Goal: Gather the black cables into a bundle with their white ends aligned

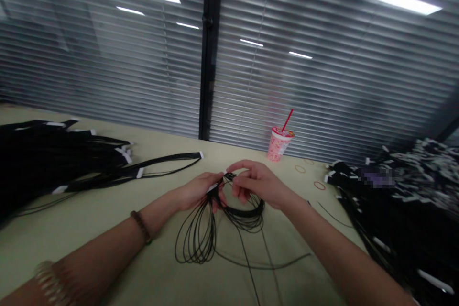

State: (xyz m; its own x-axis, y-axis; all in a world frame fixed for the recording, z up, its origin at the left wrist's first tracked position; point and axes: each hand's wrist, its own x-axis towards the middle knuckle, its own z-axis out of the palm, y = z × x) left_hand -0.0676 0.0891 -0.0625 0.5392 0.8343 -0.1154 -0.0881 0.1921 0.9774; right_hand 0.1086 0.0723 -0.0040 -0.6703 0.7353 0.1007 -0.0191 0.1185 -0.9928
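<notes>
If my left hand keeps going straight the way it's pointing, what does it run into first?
Probably the right hand, whose fingertips sit just ahead of the left hand, above the looped black cord, though depth is hard to judge here.

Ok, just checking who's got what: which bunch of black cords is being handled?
The looped coil at centre, held by the left hand and right hand; the left heap and right heap of white-tabbed cords lie untouched.
</notes>
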